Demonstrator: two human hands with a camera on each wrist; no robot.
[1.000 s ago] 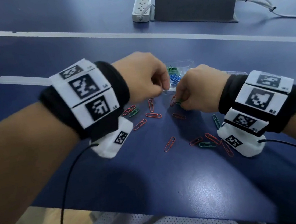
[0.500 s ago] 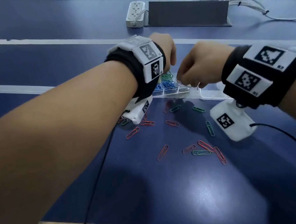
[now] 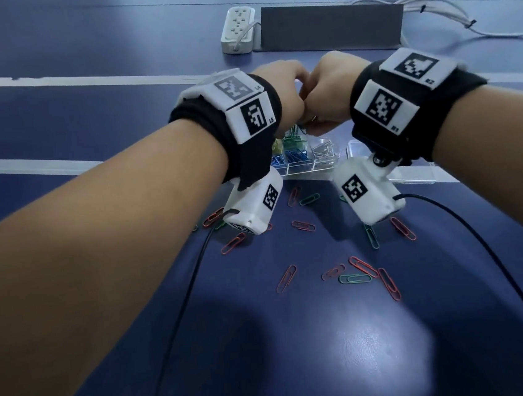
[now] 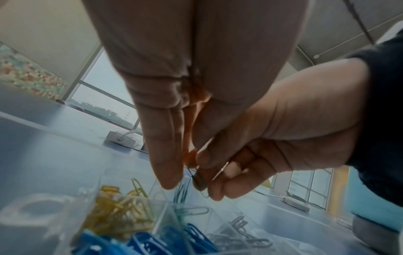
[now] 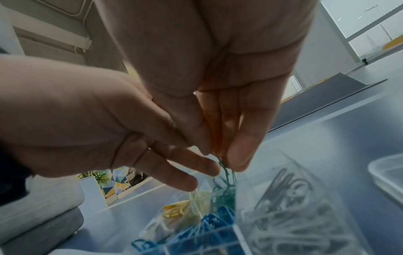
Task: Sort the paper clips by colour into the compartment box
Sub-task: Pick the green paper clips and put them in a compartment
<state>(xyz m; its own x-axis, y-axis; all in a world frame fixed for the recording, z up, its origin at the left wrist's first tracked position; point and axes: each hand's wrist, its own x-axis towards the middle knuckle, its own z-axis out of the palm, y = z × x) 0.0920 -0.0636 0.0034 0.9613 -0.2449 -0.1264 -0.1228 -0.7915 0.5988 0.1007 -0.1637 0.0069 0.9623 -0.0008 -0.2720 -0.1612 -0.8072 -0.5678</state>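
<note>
- A dark blue table (image 3: 332,335) with white stripes filled the head view.
- A grey rectangular panel (image 3: 329,27) lay at its far edge, with a white power strip (image 3: 237,31) just beside it on the left.
- The left hand (image 3: 281,94) and right hand (image 3: 328,94) were raised knuckle to knuckle above the box; both wrists wore black bands with printed markers.
- The clear compartment box (image 3: 307,168) sat below the hands, holding yellow, green, blue and silver clips in separate compartments.
- A clear lid (image 3: 412,175) lay just right of the box.
- Loose red and green paper clips (image 3: 362,266) lay scattered on the table nearer the person.
- The right hand's thumb and fingers pinched a green paper clip (image 4: 199,179) over the green compartment.
- The left hand's fingers (image 4: 165,160) hung straight down, close against that clip; whether they gripped it could not be told.
</note>
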